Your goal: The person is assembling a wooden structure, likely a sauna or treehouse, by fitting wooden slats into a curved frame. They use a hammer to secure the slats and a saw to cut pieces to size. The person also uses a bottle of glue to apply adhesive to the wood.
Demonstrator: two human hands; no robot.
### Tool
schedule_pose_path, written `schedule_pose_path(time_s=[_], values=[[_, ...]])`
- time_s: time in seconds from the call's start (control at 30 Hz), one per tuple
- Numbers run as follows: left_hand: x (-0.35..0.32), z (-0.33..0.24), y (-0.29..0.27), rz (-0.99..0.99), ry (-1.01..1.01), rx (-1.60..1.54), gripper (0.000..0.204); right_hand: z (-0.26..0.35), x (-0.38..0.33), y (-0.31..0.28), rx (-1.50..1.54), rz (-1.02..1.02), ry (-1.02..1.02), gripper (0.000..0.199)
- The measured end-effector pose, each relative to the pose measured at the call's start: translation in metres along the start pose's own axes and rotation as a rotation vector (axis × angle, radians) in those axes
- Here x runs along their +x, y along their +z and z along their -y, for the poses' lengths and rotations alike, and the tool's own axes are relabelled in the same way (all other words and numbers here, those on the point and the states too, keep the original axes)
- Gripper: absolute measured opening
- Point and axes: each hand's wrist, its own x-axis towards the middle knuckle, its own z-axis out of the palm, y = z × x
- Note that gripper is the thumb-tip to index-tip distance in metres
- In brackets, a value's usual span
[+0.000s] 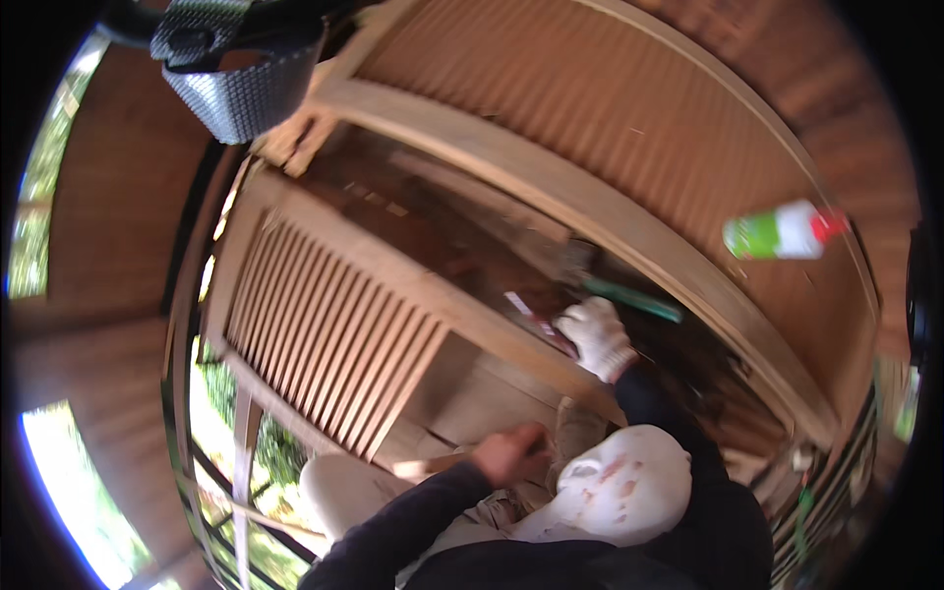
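My right hand (596, 336), in a white glove, reaches over the wooden frame into the dark gap between two panels. Its fingers are curled against the dark red end of a slim tool (536, 320) with a pale tip, perhaps a chisel. Close beyond the glove lies a hammer, its dark head (580, 258) in the gap and its green handle (634, 300) slanting right. My left hand (513, 454) is bare and blurred, low in front of my body, near the lower frame. Motion hides how its fingers lie, and I see nothing in it.
A slatted wooden panel (334, 324) stands at the left. A larger ribbed panel (580, 108) spans the far side, with a green and white bottle (777, 232) with a red cap on it. Below my right arm is a pale rounded shape (629, 484) with reddish smudges, possibly my knee.
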Motion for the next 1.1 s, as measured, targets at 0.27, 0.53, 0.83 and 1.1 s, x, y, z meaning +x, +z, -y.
schedule_pose_path(time_s=[0.27,0.53,0.83,1.1], values=[[0.069,-0.064,-0.102,-0.516,0.223,-0.394,0.022,-0.024,0.002,0.018,-0.29,0.13,-0.032,0.011],[0.098,-0.085,-0.135,-0.633,0.21,-0.494,0.016,-0.008,-0.14,-0.061,0.068,-0.469,0.707,0.02],[0.116,-0.068,-0.106,-0.304,-0.022,-0.851,0.023,-0.097,-0.349,-0.108,-0.355,0.082,1.398,0.024],[0.13,-0.081,-0.081,-0.238,-0.007,-0.755,0.023,-0.13,-0.368,-0.121,-0.412,0.281,1.141,0.013]])
